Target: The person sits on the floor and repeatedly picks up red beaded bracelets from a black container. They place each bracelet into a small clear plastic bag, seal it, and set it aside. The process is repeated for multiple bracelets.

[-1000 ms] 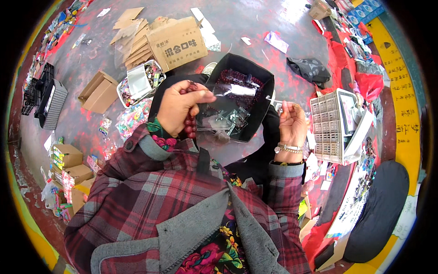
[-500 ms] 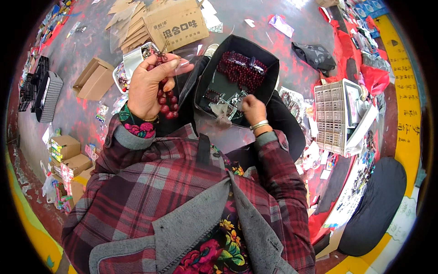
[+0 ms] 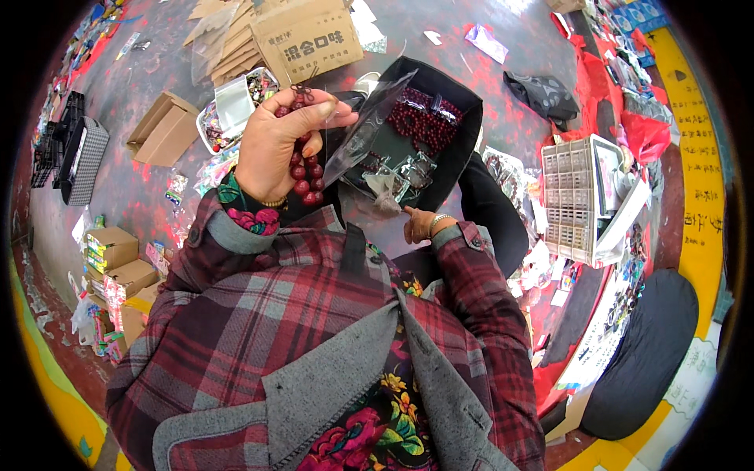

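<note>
My left hand (image 3: 276, 141) is raised to the left of a black fabric box (image 3: 466, 106), its fingers closed on a bracelet of dark red beads (image 3: 306, 187). A clear plastic bag (image 3: 365, 129) stretches from these fingertips across the box's left side. Just outside the box's near edge is my right hand (image 3: 422, 225), holding nothing visible, index finger stretched out and the others partly curled. Inside the box lie strands of dark red beads (image 3: 424, 118) and small clear packets (image 3: 415, 173). A crumpled translucent bag (image 3: 385, 192) hangs at its near edge.
Left are a white tray of trinkets (image 3: 234, 110), an open cardboard box (image 3: 162, 129) and flattened cardboard (image 3: 310, 43). A white plastic crate (image 3: 569, 200) stands right, beyond my knee. A black bag (image 3: 540, 98) lies at the far right.
My right hand has moved out of the box to its near edge, and its index finger now extends. My left hand has shifted right; the clear bag now spreads over the box's left side.
</note>
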Demonstrator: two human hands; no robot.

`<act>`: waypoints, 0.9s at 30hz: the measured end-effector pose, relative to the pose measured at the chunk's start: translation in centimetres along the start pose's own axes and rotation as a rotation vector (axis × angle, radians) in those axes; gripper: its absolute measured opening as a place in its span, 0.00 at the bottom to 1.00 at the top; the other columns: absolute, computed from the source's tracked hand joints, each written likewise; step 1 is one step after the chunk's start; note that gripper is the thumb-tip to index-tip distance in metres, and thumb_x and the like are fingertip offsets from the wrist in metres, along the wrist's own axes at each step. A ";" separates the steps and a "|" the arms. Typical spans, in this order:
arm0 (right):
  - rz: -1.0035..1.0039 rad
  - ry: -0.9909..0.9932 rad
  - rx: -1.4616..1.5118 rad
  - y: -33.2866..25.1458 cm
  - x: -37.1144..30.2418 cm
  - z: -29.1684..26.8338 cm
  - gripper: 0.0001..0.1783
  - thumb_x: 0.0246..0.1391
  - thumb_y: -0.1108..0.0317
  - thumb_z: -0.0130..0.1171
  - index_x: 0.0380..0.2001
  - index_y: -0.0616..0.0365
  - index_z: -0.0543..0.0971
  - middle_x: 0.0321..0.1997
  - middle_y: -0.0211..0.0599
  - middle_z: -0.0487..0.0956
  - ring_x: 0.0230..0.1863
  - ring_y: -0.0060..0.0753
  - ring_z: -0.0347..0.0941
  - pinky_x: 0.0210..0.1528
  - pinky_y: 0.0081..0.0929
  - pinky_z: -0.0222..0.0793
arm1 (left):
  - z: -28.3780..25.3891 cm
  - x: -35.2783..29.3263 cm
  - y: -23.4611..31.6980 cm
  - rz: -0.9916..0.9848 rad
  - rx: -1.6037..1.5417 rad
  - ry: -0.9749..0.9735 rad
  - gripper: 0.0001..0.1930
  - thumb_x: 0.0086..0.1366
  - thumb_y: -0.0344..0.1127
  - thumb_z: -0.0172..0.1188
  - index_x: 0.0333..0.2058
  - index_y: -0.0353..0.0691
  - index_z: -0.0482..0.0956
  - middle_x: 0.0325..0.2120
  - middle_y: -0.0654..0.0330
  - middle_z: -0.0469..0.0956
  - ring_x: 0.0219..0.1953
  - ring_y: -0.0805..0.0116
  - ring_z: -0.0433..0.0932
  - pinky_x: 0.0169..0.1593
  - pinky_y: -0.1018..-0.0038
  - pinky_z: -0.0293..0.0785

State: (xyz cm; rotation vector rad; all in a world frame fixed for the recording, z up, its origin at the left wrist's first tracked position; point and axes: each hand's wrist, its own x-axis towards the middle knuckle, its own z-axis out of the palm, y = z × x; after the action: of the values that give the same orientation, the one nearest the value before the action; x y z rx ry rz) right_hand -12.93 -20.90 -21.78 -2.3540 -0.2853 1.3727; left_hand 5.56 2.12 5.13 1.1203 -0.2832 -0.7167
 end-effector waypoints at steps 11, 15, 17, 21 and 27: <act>0.362 0.305 0.446 -0.2 -3.0 -1.7 0.43 0.39 0.82 0.40 0.63 0.41 0.52 0.55 0.45 0.70 0.55 0.47 0.67 0.55 0.32 0.61 | 0.4 -0.5 -0.1 -0.030 -0.004 -0.042 0.08 0.60 0.28 0.54 0.36 0.30 0.72 0.33 0.50 0.77 0.39 0.62 0.78 0.21 0.86 0.60; 0.453 0.258 0.497 1.8 -2.4 -1.2 0.20 0.44 0.79 0.46 0.41 0.54 0.79 0.36 0.39 0.80 0.31 0.40 0.79 0.29 0.31 0.75 | 0.5 -0.5 -0.1 -0.035 -0.012 -0.048 0.08 0.60 0.28 0.54 0.36 0.31 0.71 0.33 0.51 0.77 0.40 0.61 0.78 0.21 0.86 0.60; 0.539 0.428 0.671 1.7 -2.6 -1.0 0.10 0.44 0.75 0.52 0.28 0.58 0.82 0.27 0.36 0.81 0.18 0.34 0.78 0.18 0.27 0.72 | 0.6 -0.6 -0.1 -0.035 -0.012 -0.050 0.08 0.60 0.28 0.54 0.36 0.31 0.71 0.33 0.51 0.77 0.40 0.61 0.78 0.21 0.86 0.60; 0.578 0.391 0.637 -0.1 -4.0 -2.8 0.12 0.43 0.70 0.59 0.34 0.60 0.81 0.25 0.39 0.80 0.19 0.33 0.78 0.19 0.26 0.73 | 0.6 -0.6 -0.4 -0.038 -0.008 -0.062 0.07 0.60 0.28 0.54 0.36 0.31 0.71 0.33 0.51 0.77 0.40 0.62 0.78 0.21 0.86 0.60; 0.493 0.195 0.369 -2.1 -3.8 -1.3 0.39 0.28 0.51 0.72 0.47 0.52 0.73 0.45 0.53 0.73 0.48 0.43 0.72 0.47 0.36 0.69 | 0.8 -0.6 -0.8 -0.044 -0.007 -0.079 0.08 0.60 0.28 0.54 0.37 0.32 0.71 0.34 0.52 0.77 0.40 0.63 0.78 0.22 0.86 0.60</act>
State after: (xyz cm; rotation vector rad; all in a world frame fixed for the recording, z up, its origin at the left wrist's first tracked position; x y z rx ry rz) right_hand -13.66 -20.68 -17.26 -2.2909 0.5912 1.2413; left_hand 4.36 1.75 4.86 1.0960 -0.3241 -0.8016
